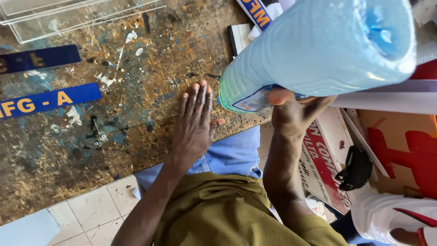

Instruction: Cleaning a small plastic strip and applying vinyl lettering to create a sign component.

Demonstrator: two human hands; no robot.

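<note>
Hands apart: one flat, one gripping.
Left hand (pixel 195 123) presses open-palmed on the paint-spattered wooden table (pixel 114 136); right hand (pixel 291 111) clamps the pale blue ribbed plastic bottle (pixel 314 50), tipped sideways above the table's edge.

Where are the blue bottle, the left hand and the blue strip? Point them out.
blue bottle (pixel 314 50), head view, ribbed side.
left hand (pixel 193 123), head view, back of hand.
blue strip (pixel 48 101), head view, middle of face.
</note>
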